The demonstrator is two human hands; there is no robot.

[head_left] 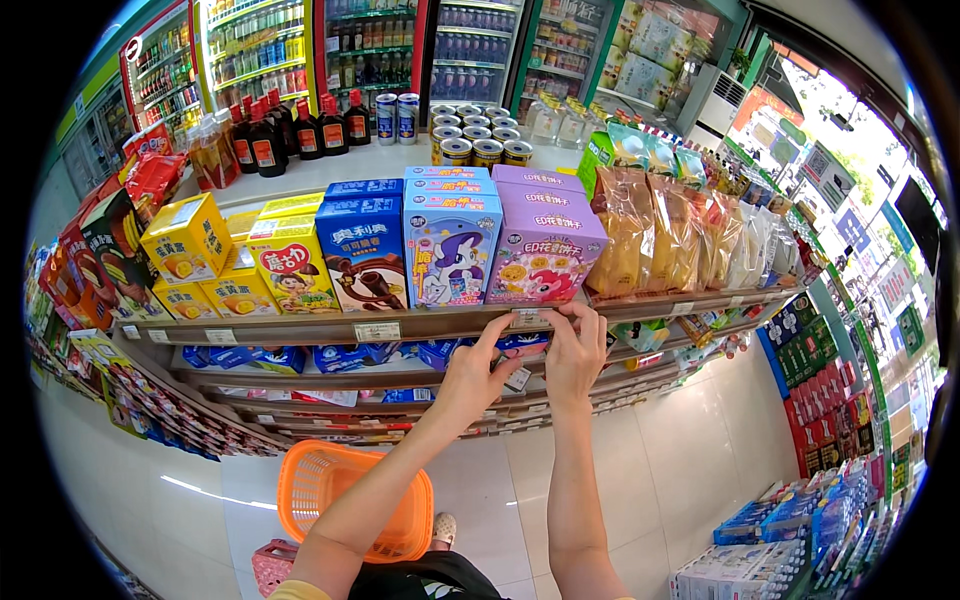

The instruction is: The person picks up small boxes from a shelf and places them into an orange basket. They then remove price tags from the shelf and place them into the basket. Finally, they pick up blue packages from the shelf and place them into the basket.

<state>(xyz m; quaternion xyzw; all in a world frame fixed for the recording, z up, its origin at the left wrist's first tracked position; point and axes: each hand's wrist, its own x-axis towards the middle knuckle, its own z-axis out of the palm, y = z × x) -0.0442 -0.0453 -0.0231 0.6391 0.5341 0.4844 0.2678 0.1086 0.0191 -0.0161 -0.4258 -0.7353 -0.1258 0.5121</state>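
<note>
My left hand [470, 378] and my right hand [573, 358] meet at the front edge of the upper shelf. Between their fingertips sits a small white price tag [528, 318] on the shelf's edge strip. The left index finger presses its left end, with the thumb lower down. Curled right fingers grip its right end. Just above the tag stand purple boxes [545, 252] with a cartoon pony, beside light-blue pony boxes [450, 250]. Below, blue packs on the lower shelf are partly hidden by my hands.
An orange basket [290, 490] stands on the floor by my feet. Dark-blue boxes [362, 255] and yellow boxes [293, 265] line the shelf leftward; bagged snacks [625, 235] stand to the right. Cans [487, 152] and dark bottles [266, 145] are behind. Stacked bottled packs [735, 570] sit lower right.
</note>
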